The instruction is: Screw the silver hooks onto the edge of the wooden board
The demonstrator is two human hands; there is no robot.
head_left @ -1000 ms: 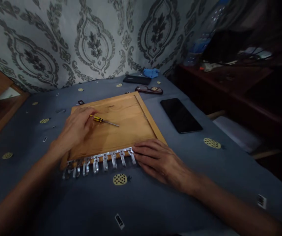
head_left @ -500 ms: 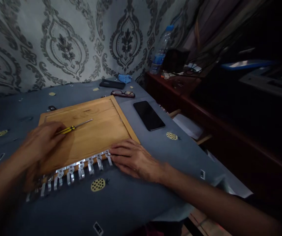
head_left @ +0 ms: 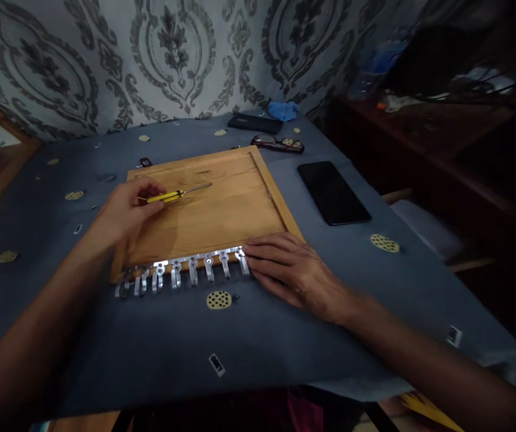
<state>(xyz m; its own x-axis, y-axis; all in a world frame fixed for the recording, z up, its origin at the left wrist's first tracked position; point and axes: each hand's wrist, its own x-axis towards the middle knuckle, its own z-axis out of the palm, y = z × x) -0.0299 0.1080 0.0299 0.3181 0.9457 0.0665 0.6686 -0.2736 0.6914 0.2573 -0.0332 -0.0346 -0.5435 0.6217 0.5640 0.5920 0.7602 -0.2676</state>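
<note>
A yellow-handled screwdriver (head_left: 165, 197) is held between the thumb and fingers of my left hand (head_left: 134, 204), its metal shaft pointing right above a wooden panel with a raised frame (head_left: 235, 198). Along the panel's near edge lies a metal rail of silver hooks (head_left: 194, 264), the hooks hanging toward me. My right hand (head_left: 296, 270) rests flat over the panel's near right corner, fingers stretched out together, fingertips at the right end of the rail. My left forearm passes close to the rail's left end.
The table has a blue-grey cloth (head_left: 150, 348) with pineapple prints. A black phone (head_left: 332, 193) lies right of the panel. Glasses (head_left: 278, 143), a dark case (head_left: 255, 123) and a blue cloth (head_left: 283, 111) are at the back. A plastic bottle (head_left: 377, 66) stands on the brown furniture at right.
The camera view has swung left, so everything appears further right. My left hand has lifted the screwdriver slightly and shows more of its fingers. My right hand stays at the rail's end.
</note>
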